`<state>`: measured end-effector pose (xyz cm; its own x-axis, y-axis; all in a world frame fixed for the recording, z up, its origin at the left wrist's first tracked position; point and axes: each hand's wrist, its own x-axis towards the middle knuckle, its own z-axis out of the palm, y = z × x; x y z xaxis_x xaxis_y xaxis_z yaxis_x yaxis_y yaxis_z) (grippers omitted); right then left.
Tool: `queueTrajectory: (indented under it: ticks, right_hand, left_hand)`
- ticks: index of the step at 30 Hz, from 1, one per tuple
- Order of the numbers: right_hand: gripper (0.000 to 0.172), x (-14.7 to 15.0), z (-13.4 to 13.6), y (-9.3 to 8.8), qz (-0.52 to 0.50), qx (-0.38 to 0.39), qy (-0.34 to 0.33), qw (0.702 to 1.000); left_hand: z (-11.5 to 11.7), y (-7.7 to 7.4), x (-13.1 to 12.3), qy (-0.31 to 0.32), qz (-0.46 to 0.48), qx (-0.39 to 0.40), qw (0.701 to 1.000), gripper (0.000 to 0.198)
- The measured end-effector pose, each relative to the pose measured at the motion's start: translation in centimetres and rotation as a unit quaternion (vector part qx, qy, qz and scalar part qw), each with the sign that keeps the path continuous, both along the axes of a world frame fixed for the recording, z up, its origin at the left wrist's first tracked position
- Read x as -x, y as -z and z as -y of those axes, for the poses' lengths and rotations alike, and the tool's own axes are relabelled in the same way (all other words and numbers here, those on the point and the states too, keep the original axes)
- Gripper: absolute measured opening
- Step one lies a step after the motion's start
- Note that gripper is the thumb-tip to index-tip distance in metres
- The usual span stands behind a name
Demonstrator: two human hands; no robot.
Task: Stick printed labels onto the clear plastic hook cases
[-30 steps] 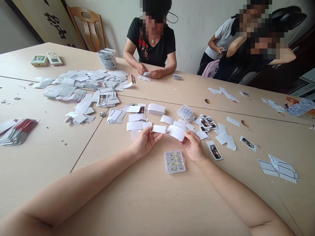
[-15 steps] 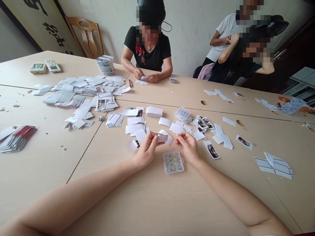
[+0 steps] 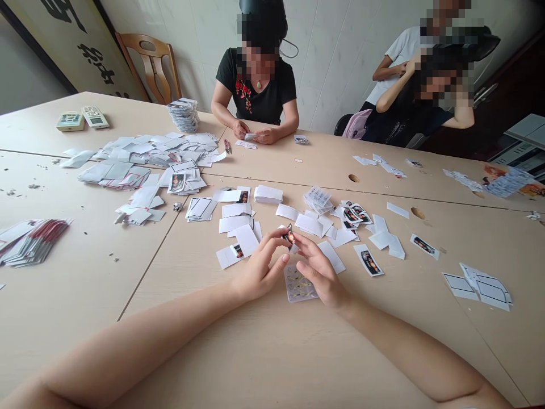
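A small dark printed label [image 3: 289, 236] is between the fingertips of both hands. My left hand [image 3: 264, 267] touches its left side, with the thumb apart from the fingers. On the other side, my right hand [image 3: 320, 271] has its fingertips on the label. Partly under my right hand lies a clear plastic box [image 3: 297, 286] with small yellowish pieces in compartments. Beyond the hands, white paper slips [image 3: 308, 224] are scattered, and a printed label [image 3: 368, 261] lies to the right.
Stacked clear boxes [image 3: 318, 199] stand beyond the hands. A large heap of white packets [image 3: 145, 149] spreads at the left, with calculators [image 3: 70, 121] behind. A person [image 3: 255, 85] sits across the table [image 3: 272, 352]; two others are at the far right.
Both hands have come together over the box's far edge. The piece in my left hand now shows a dark printed face, and my right fingers touch it too. The box is now partly covered.
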<state>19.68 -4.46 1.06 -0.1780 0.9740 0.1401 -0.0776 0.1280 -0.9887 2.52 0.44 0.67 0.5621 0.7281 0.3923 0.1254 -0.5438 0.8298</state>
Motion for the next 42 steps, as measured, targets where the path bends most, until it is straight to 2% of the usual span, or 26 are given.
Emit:
queueTrajectory:
  ticks: [3,5,8,11,13,16,20,24,27,32,37,42]
  right_hand:
    - [0.049,-0.1,-0.3,0.2,0.035,-0.019,0.075,0.996]
    - [0.041,-0.2,-0.6,0.4,0.033,-0.025,0.133,0.990]
    - [0.026,-0.4,-1.0,0.5,0.003,-0.012,0.176,0.984]
    - [0.022,-0.7,-1.2,0.5,-0.010,-0.008,0.167,0.986]
    - [0.021,-0.9,-1.0,0.4,-0.013,-0.003,0.135,0.991]
    - [0.018,-0.9,-0.6,0.3,-0.003,-0.002,0.072,0.997]
    - [0.018,-0.9,-0.3,0.3,0.028,-0.034,0.039,0.998]
    - [0.020,-1.2,-0.4,0.1,0.042,-0.028,0.050,0.997]
    - [0.021,-1.5,-0.6,-0.1,0.049,-0.018,0.067,0.996]
    - [0.024,-1.5,-0.8,-0.2,0.065,-0.016,0.086,0.994]
    - [0.028,-1.7,-1.2,0.4,0.112,-0.037,0.139,0.983]
    - [0.019,-2.3,-1.8,0.9,0.234,-0.101,0.180,0.950]
  left_hand:
    - [0.1,-0.4,0.3,0.046,-0.045,-0.038,0.997,0.025]
    - [0.2,-0.6,0.3,0.080,-0.055,-0.071,0.993,0.027]
    - [0.3,-0.5,0.2,0.069,-0.048,-0.116,0.990,0.024]
    - [0.2,-0.2,0.0,-0.015,-0.035,-0.122,0.992,0.013]
    - [0.0,0.0,-0.1,-0.065,-0.038,-0.103,0.992,0.010]
    - [-0.2,0.1,-0.2,-0.099,-0.044,-0.054,0.993,0.010]
    - [-0.5,0.0,-0.3,-0.080,-0.029,0.014,0.996,0.019]
    - [-0.8,-0.3,-0.5,-0.043,0.001,0.125,0.991,0.026]
    - [-0.8,-0.4,-0.5,-0.033,0.009,0.168,0.985,0.029]
    - [-0.7,-0.4,-0.5,-0.045,-0.004,0.167,0.985,0.030]
    - [-0.7,-0.3,-0.4,-0.052,0.000,0.138,0.989,0.027]
    - [-0.8,-0.2,-0.3,-0.057,-0.017,0.069,0.996,0.026]
